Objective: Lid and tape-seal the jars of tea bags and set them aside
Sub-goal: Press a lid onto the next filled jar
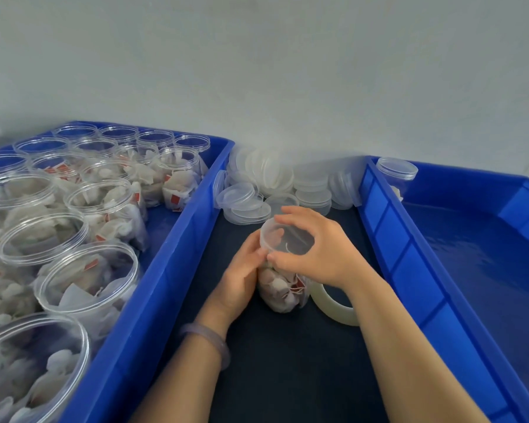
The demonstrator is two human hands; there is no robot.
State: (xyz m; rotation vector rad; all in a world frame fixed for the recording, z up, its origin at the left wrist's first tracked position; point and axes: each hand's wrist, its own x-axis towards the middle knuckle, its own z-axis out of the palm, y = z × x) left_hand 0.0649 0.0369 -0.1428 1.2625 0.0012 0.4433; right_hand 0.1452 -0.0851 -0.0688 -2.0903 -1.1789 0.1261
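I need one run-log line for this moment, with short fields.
step: lidding | left hand: holds jar | right hand: grips lid on jar | tape: beside jar

A person's right hand (pixel 313 250) is gripping a clear lid (pixel 287 239) on top of the jar of tea bags (pixel 283 290), while the left hand (pixel 239 279) is holding the jar's side. A tape roll (pixel 333 305) is lying just beside the jar, under the right wrist. Loose lids (pixel 272 184) are lying piled beyond. Open filled jars (pixel 74 239) are standing in the left blue tray (pixel 171 270); one lidded jar (pixel 396 172) is sitting in the right blue tray (pixel 409 270).
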